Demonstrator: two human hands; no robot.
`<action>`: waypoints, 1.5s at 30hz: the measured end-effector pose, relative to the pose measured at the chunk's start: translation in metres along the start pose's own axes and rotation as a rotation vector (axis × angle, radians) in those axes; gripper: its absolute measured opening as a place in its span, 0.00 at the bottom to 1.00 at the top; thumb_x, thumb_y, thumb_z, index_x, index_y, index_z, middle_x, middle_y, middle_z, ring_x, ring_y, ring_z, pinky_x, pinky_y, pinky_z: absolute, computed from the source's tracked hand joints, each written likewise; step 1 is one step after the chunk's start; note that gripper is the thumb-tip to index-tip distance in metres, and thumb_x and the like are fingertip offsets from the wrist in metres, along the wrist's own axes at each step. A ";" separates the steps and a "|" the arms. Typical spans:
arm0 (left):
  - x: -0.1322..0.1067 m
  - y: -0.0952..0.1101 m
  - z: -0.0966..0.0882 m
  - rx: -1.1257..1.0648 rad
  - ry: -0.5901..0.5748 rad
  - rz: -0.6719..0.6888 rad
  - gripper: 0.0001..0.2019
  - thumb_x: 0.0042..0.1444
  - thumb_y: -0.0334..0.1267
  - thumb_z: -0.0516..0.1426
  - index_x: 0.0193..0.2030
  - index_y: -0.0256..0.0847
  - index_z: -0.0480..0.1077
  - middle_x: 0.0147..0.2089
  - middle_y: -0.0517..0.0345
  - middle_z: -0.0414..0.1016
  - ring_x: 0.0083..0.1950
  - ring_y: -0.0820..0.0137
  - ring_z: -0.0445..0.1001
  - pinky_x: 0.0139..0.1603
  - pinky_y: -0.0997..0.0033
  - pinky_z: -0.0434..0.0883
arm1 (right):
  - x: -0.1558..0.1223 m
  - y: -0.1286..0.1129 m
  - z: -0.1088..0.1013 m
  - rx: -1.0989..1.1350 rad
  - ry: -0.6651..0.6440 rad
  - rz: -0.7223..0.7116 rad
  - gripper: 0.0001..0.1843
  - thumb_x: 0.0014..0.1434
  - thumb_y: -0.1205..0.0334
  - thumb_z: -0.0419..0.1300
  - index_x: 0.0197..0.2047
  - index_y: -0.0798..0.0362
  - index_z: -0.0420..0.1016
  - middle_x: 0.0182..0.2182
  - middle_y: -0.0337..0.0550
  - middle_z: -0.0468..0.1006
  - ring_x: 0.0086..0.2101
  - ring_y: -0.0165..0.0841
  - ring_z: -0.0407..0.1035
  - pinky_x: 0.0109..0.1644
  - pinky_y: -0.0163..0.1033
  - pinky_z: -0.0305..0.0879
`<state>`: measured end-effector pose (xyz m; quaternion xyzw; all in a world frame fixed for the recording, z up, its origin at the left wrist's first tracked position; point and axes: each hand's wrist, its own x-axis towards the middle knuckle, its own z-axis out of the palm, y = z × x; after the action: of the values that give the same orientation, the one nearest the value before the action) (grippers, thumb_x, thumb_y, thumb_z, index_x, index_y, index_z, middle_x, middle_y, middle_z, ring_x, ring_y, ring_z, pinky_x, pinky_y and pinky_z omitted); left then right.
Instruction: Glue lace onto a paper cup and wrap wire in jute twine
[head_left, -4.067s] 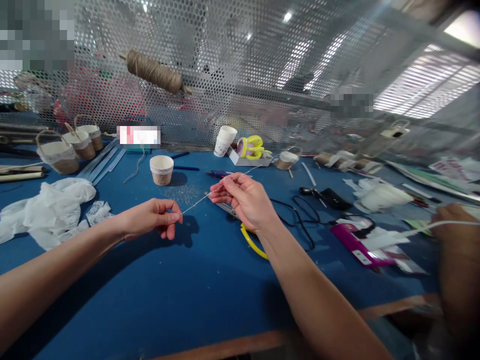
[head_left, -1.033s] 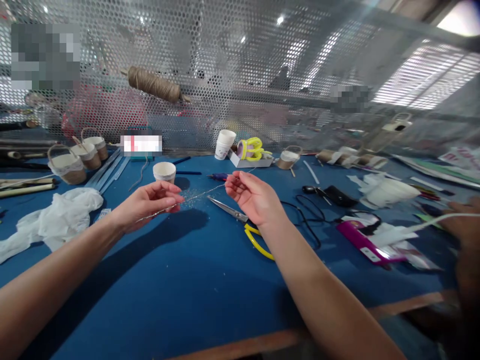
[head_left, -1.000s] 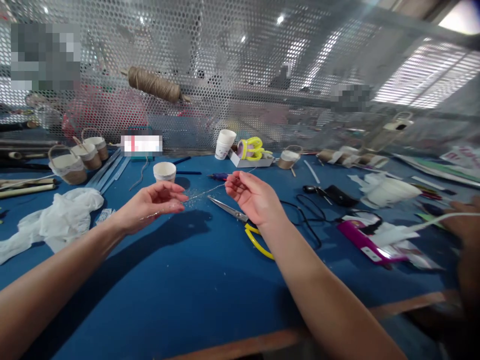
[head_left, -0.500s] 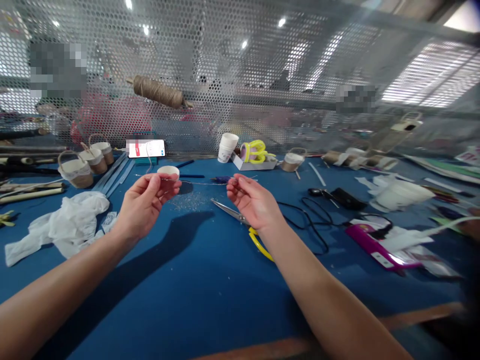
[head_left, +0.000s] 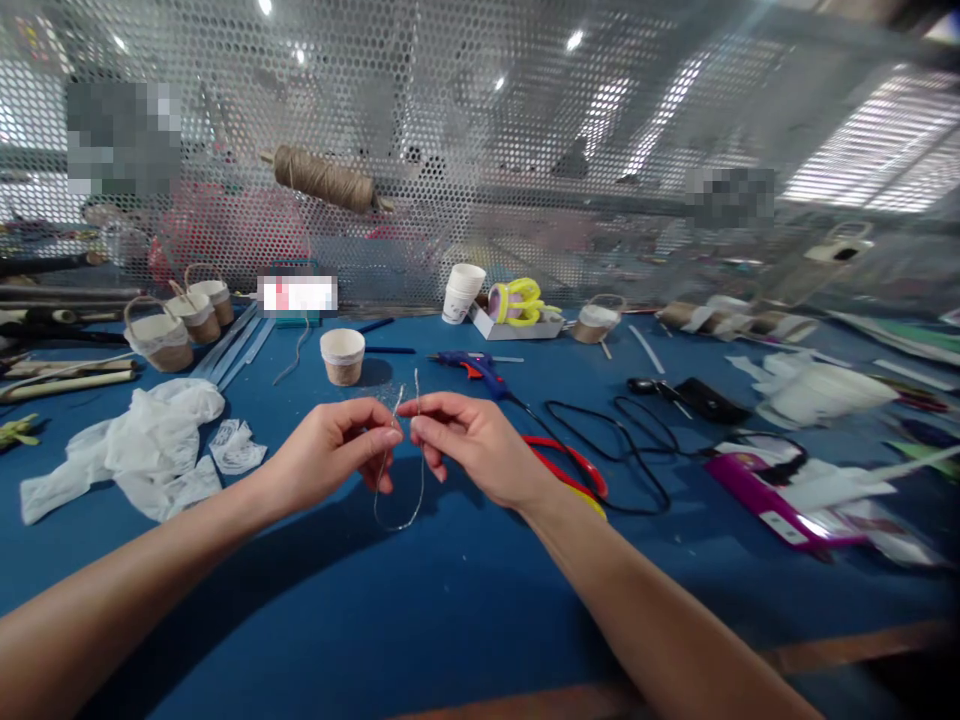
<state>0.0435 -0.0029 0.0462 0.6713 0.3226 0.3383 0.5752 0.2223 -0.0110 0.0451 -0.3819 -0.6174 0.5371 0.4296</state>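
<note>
A thin silver wire [head_left: 405,515] hangs bent into a narrow U above the blue table [head_left: 450,600]. My left hand [head_left: 337,455] pinches one arm of the wire near its top. My right hand [head_left: 469,445] pinches the other arm just beside it, fingertips nearly touching. Both wire ends stick up between the two hands. A small twine-wrapped paper cup [head_left: 343,356] stands behind the hands. Scissors with red and yellow handles [head_left: 574,465] lie right of my right hand.
A blue glue gun [head_left: 472,364] with a black cable [head_left: 607,440] lies behind. White plastic film [head_left: 135,445] is at left, small handled cup baskets [head_left: 157,335] at far left. A twine spool [head_left: 324,180] hangs on the perforated metal screen. A magenta object [head_left: 780,500] and paper scraps lie at right.
The wire was held out nearly straight between my spread hands. My hands have come together and lowered, so the wire now hangs folded into a U.
</note>
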 end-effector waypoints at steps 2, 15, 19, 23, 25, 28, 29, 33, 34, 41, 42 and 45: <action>-0.002 0.002 0.001 0.083 0.015 0.027 0.08 0.54 0.39 0.53 0.30 0.36 0.65 0.20 0.63 0.69 0.22 0.77 0.69 0.26 0.76 0.68 | -0.002 0.001 0.003 0.000 -0.030 0.009 0.11 0.54 0.64 0.59 0.42 0.55 0.72 0.23 0.33 0.69 0.17 0.20 0.62 0.19 0.28 0.61; -0.003 0.001 0.004 0.227 0.123 0.005 0.09 0.56 0.38 0.51 0.28 0.37 0.63 0.18 0.67 0.62 0.18 0.81 0.61 0.19 0.81 0.59 | -0.007 0.000 0.017 -0.183 -0.030 0.068 0.17 0.60 0.64 0.52 0.51 0.56 0.70 0.23 0.35 0.65 0.17 0.20 0.59 0.18 0.28 0.60; -0.003 0.000 0.005 0.224 0.115 0.001 0.09 0.56 0.38 0.51 0.28 0.36 0.64 0.17 0.67 0.63 0.18 0.80 0.63 0.19 0.80 0.61 | -0.008 0.000 0.017 -0.240 -0.039 0.060 0.18 0.60 0.62 0.51 0.52 0.56 0.70 0.24 0.35 0.65 0.18 0.20 0.59 0.18 0.28 0.60; -0.003 -0.001 0.007 0.175 0.129 -0.027 0.09 0.55 0.39 0.53 0.28 0.37 0.64 0.19 0.66 0.65 0.18 0.79 0.66 0.20 0.80 0.64 | -0.009 -0.002 0.018 -0.282 -0.038 0.014 0.15 0.61 0.63 0.50 0.45 0.57 0.73 0.18 0.32 0.63 0.16 0.21 0.57 0.19 0.28 0.59; -0.004 -0.002 0.008 0.119 0.145 -0.043 0.09 0.54 0.39 0.54 0.28 0.37 0.62 0.21 0.66 0.67 0.18 0.79 0.67 0.20 0.79 0.65 | -0.009 -0.002 0.017 -0.282 -0.041 0.015 0.13 0.60 0.63 0.50 0.42 0.57 0.73 0.15 0.30 0.61 0.15 0.21 0.56 0.18 0.28 0.57; -0.004 -0.003 0.009 0.035 0.156 -0.056 0.08 0.53 0.38 0.55 0.28 0.38 0.60 0.21 0.66 0.68 0.18 0.79 0.68 0.20 0.79 0.67 | -0.007 0.004 0.016 -0.136 -0.031 0.059 0.12 0.58 0.63 0.53 0.44 0.57 0.71 0.14 0.28 0.61 0.14 0.21 0.55 0.16 0.28 0.54; -0.004 -0.003 0.009 0.012 0.155 -0.058 0.09 0.53 0.38 0.56 0.28 0.38 0.60 0.21 0.66 0.68 0.18 0.79 0.68 0.20 0.79 0.67 | -0.006 0.007 0.015 -0.060 -0.017 0.072 0.12 0.56 0.63 0.55 0.44 0.56 0.70 0.14 0.27 0.61 0.13 0.20 0.54 0.15 0.28 0.53; -0.003 -0.002 0.010 -0.054 0.146 -0.069 0.09 0.53 0.38 0.56 0.27 0.38 0.60 0.21 0.65 0.69 0.18 0.78 0.69 0.21 0.78 0.69 | -0.003 0.015 0.015 0.166 -0.001 0.086 0.12 0.52 0.62 0.59 0.41 0.53 0.69 0.16 0.27 0.64 0.13 0.19 0.52 0.13 0.27 0.49; -0.003 -0.001 0.010 -0.066 0.145 -0.078 0.09 0.54 0.38 0.55 0.27 0.37 0.61 0.21 0.65 0.69 0.18 0.78 0.70 0.21 0.77 0.69 | -0.003 0.015 0.016 0.185 0.002 0.089 0.12 0.51 0.62 0.60 0.40 0.53 0.69 0.16 0.27 0.65 0.12 0.19 0.51 0.13 0.27 0.48; 0.000 -0.005 0.009 -0.117 0.163 -0.144 0.09 0.56 0.39 0.53 0.29 0.38 0.59 0.20 0.64 0.71 0.19 0.75 0.73 0.22 0.76 0.72 | -0.005 0.006 0.020 -0.037 0.111 0.091 0.06 0.52 0.61 0.60 0.31 0.54 0.67 0.16 0.29 0.67 0.12 0.18 0.53 0.14 0.27 0.48; 0.001 -0.005 0.009 -0.124 0.161 -0.147 0.09 0.56 0.40 0.53 0.30 0.38 0.59 0.20 0.64 0.71 0.19 0.75 0.73 0.21 0.76 0.72 | -0.005 0.005 0.021 -0.070 0.112 0.084 0.06 0.52 0.62 0.60 0.30 0.54 0.67 0.16 0.30 0.68 0.12 0.18 0.54 0.14 0.27 0.49; 0.001 -0.006 0.009 -0.140 0.150 -0.149 0.09 0.56 0.40 0.54 0.29 0.38 0.58 0.20 0.64 0.71 0.18 0.75 0.72 0.19 0.77 0.71 | -0.005 0.006 0.022 -0.092 0.098 0.075 0.06 0.53 0.62 0.59 0.29 0.54 0.66 0.18 0.31 0.69 0.14 0.19 0.56 0.15 0.27 0.51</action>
<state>0.0512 -0.0062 0.0395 0.5765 0.3892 0.3654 0.6186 0.2038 -0.0223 0.0378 -0.4499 -0.6049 0.5046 0.4208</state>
